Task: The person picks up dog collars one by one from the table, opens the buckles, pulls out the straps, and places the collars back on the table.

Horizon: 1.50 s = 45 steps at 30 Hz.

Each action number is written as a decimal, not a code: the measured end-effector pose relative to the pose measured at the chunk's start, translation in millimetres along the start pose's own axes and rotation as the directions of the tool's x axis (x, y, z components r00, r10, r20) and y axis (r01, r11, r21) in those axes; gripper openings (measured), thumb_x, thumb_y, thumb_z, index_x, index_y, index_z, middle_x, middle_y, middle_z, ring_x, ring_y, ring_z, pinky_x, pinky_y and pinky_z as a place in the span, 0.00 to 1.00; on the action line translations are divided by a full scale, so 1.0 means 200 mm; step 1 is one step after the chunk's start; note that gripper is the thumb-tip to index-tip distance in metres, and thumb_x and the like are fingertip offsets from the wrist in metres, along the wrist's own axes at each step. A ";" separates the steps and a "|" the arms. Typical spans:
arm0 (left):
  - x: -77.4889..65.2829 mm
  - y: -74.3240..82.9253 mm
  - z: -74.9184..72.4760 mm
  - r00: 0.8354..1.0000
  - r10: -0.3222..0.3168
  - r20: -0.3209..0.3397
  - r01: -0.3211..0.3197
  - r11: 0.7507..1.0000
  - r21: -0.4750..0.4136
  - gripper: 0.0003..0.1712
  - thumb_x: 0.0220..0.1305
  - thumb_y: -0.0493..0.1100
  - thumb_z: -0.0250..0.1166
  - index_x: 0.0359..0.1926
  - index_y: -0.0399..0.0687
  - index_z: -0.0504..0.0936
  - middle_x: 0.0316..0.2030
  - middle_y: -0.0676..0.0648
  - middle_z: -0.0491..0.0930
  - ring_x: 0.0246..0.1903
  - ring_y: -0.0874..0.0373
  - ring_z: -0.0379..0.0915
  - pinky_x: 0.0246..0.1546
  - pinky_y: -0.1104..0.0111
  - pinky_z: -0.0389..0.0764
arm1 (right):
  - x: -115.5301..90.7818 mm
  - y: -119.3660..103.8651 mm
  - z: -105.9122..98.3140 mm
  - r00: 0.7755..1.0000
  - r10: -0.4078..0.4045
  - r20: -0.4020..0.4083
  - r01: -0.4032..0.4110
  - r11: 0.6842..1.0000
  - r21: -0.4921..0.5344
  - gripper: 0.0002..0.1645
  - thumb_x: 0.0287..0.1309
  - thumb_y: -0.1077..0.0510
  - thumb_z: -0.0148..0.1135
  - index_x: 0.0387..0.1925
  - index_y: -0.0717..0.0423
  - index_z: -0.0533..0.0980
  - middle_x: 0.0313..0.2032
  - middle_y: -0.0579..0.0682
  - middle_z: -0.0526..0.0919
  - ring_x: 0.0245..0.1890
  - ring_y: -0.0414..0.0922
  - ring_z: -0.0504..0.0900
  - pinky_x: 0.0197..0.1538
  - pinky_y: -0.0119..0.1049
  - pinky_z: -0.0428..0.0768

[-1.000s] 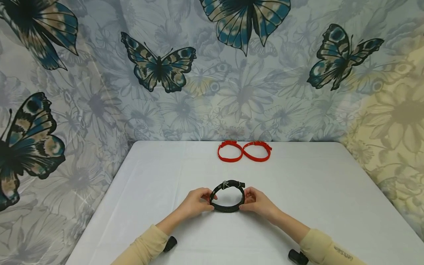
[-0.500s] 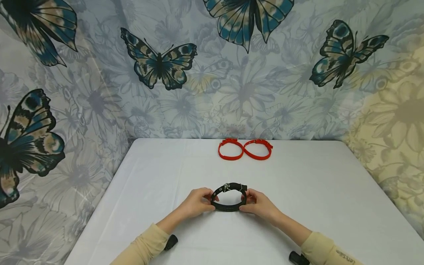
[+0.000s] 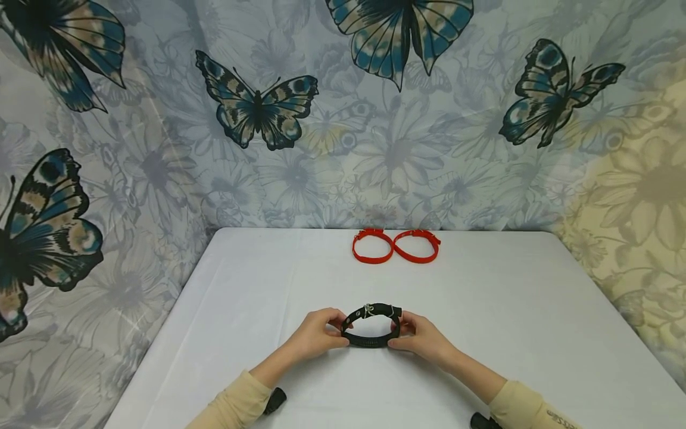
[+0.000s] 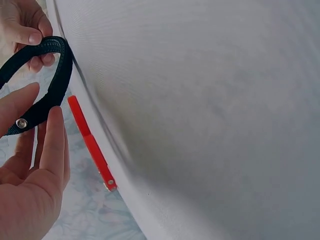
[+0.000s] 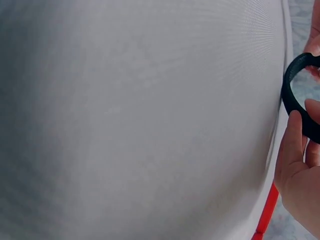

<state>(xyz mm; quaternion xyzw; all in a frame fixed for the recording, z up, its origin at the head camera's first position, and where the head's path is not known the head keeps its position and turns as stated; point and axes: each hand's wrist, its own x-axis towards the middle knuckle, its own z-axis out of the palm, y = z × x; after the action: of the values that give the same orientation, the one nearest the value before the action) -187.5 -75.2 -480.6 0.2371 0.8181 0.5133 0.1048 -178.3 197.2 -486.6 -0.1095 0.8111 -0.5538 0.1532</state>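
A black buckled collar [image 3: 371, 342], closed into a ring, is held between both hands near the middle of the white table. Its metal buckle lies on the far side of the loop. My left hand [image 3: 317, 335] pinches the left side between thumb and fingers; in the left wrist view a metal eyelet shows on the black strap [image 4: 61, 80] by that hand [image 4: 30, 195]. On the opposite side my right hand [image 3: 426, 339] pinches the strap in the same way. The right wrist view catches the collar [image 5: 289, 92] and right hand [image 5: 300, 180] only at its edge.
Two red collars [image 3: 372, 260], [image 3: 417, 258] lie side by side as rings near the table's back edge, touching or nearly so. Behind the white table [image 3: 482, 286] hangs a butterfly-patterned cloth [image 3: 396, 167]. Black wrist devices [image 3: 276, 401] sit under both sleeves.
The black collar has tilted so its loop looks flatter, its buckle side coming lower and nearer. Both hands keep their hold on it. The red collars stay put.
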 end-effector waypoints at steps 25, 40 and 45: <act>-0.02 0.00 0.00 1.000 0.018 0.017 -0.018 1.000 0.024 0.10 0.53 0.29 0.72 0.37 0.41 0.83 0.36 0.49 0.81 0.41 0.57 0.78 0.43 0.73 0.80 | -0.02 -0.03 -0.05 0.999 -0.008 -0.034 0.008 1.000 0.000 0.20 0.50 0.59 0.73 0.42 0.61 0.74 0.34 0.50 0.78 0.39 0.44 0.76 0.42 0.31 0.73; -0.02 0.06 -0.03 0.995 0.079 -0.067 -0.081 0.996 -0.028 0.13 0.54 0.33 0.73 0.41 0.42 0.83 0.35 0.50 0.82 0.38 0.58 0.79 0.38 0.72 0.82 | -0.04 -0.06 -0.06 0.999 -0.014 -0.029 0.014 1.000 -0.009 0.19 0.50 0.59 0.74 0.40 0.60 0.73 0.33 0.50 0.77 0.38 0.46 0.75 0.42 0.33 0.73; -0.02 0.06 -0.02 0.994 0.091 -0.066 -0.093 0.995 -0.034 0.13 0.53 0.32 0.73 0.40 0.41 0.83 0.35 0.49 0.82 0.38 0.56 0.79 0.38 0.72 0.82 | -0.05 -0.06 -0.06 0.999 -0.027 -0.026 0.025 0.999 -0.042 0.19 0.50 0.58 0.74 0.40 0.59 0.74 0.33 0.50 0.77 0.39 0.46 0.76 0.45 0.37 0.72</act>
<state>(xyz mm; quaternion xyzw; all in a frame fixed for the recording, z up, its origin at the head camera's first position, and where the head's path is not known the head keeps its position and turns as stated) -182.2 -76.2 -469.5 0.2559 0.7995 0.5402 0.0589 -173.8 206.7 -469.9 -0.1159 0.8230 -0.5399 0.1329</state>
